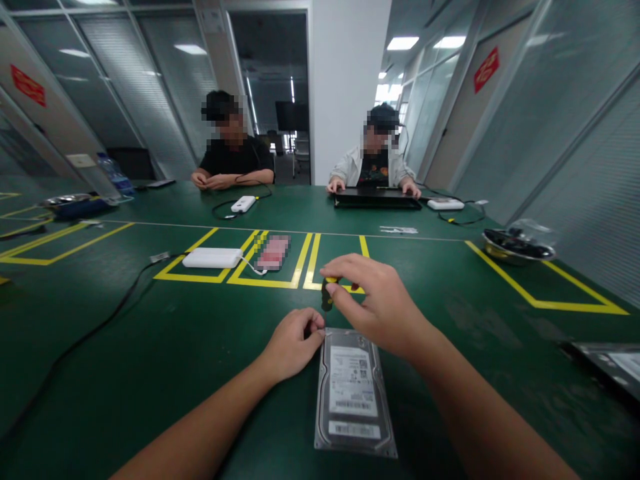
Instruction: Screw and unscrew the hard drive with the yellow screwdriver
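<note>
A silver hard disk drive (353,393) with white printed labels lies flat on the green table in front of me. My left hand (295,343) is closed at its far left corner, thumb and curled fingers against the edge. Over that same corner, my right hand (377,300) grips a short screwdriver (327,297) with a black and yellow handle, held nearly upright between thumb and fingers. The screwdriver's tip is hidden or too small to make out.
Beyond my hands are a white power bank (212,258), a phone (274,253) and yellow tape outlines. A metal bowl (520,248) of dark items stands right; another device (610,363) lies nearer. Two people sit opposite, one holding a black panel (377,197).
</note>
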`<action>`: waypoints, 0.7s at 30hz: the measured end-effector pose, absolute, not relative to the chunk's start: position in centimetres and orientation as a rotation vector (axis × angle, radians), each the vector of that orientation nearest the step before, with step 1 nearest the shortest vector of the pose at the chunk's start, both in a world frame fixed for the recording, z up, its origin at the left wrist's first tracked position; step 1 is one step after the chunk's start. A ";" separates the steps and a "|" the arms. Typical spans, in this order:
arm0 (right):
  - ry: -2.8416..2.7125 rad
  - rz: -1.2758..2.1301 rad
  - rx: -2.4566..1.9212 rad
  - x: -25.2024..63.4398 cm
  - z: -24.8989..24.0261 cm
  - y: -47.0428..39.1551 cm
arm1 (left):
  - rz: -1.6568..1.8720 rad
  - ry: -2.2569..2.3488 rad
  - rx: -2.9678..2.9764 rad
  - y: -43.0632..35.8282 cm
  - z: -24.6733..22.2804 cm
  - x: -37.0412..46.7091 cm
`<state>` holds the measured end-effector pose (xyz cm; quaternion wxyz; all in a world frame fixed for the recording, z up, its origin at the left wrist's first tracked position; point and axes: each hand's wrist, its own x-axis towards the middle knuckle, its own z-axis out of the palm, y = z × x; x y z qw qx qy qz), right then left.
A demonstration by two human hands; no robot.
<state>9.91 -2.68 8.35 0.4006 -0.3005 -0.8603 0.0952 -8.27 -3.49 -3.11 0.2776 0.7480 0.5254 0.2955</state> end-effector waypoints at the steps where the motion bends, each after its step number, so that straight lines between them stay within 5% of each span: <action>1: -2.183 0.236 -0.757 9.9 8.4 -2.7 | 0.793 1.410 2.007 -3.5 -3.1 -8.3; 9: -2.140 0.022 -1.072 9.2 8.1 -3.1 | 0.798 1.408 2.014 -3.5 -3.2 -8.3; 21: -2.161 0.211 -0.881 9.4 8.0 -2.9 | 0.788 1.413 2.019 -3.5 -3.0 -8.3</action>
